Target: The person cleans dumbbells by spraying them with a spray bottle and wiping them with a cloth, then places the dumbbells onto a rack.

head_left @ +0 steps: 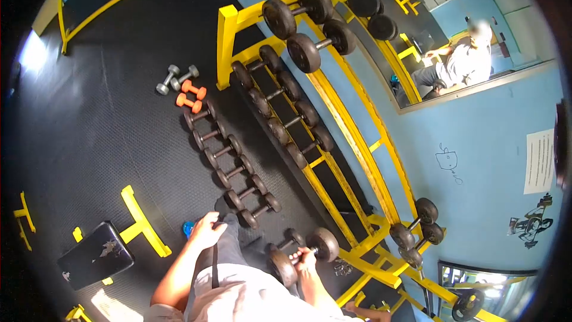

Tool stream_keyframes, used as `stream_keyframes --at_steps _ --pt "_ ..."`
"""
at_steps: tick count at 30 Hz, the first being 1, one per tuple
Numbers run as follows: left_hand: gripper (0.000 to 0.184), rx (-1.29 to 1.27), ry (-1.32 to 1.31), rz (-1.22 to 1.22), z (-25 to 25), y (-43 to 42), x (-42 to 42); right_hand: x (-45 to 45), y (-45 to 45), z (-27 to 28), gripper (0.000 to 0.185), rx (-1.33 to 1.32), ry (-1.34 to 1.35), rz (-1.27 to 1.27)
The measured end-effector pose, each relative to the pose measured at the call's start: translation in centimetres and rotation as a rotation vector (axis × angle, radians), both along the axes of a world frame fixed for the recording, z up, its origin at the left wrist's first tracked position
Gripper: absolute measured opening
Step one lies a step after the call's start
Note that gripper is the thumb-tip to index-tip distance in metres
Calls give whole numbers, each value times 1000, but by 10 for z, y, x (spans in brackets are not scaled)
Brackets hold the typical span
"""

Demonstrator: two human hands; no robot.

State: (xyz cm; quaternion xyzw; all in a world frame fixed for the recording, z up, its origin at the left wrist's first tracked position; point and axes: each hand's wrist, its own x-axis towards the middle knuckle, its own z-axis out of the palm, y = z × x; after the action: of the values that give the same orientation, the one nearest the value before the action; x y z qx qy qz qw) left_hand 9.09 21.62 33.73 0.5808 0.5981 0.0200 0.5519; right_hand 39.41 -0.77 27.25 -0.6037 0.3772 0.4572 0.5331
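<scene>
My right hand (306, 260) is wrapped round the handle of a large black dumbbell (325, 245), low beside my right leg. Another black dumbbell (292, 238) lies on the floor just beyond it. My left hand (206, 231) rests at my left knee, its fingers curled; whether it holds anything cannot be made out. A blue object (188, 228) is on the floor beside that hand. Ahead, a row of black dumbbells (226, 150) runs along the floor, with orange dumbbells (193, 89) and grey dumbbells (168, 79) at its far end.
A yellow rack (345, 113) holding several black dumbbells stands along the blue wall (476, 125) at the right. A black bench (96, 254) with a yellow frame is at the left. A mirror (441, 36) reflects a seated person. Part of another person's arm (366, 312) shows at the bottom.
</scene>
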Motion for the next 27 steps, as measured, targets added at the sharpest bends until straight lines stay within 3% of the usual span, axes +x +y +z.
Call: stream_keyframes --at_steps 6,8,9,12,17,18,21,27 --pt "62 -165 -176 -156 26 7 81 -13 92 -18 20 74 216 -29" --pt "65 -236 -154 -206 21 -1 98 -16 123 -11 16 88 157 -22" --pt "71 -135 -74 -257 19 -7 106 -12 134 -19 15 90 199 -31" --pt "78 -102 -7 -154 29 -1 135 8 162 -35 19 53 196 53" --pt "83 -221 -66 91 -16 -10 204 86 176 -73 17 43 276 155" --pt "85 -132 -82 127 -28 -19 220 101 177 -77 16 45 279 168" --pt "95 -213 -191 278 -10 -8 265 143 198 -29 14 4 154 255" --pt "102 -43 -252 200 78 16 292 179 252 104 10 -4 88 331"
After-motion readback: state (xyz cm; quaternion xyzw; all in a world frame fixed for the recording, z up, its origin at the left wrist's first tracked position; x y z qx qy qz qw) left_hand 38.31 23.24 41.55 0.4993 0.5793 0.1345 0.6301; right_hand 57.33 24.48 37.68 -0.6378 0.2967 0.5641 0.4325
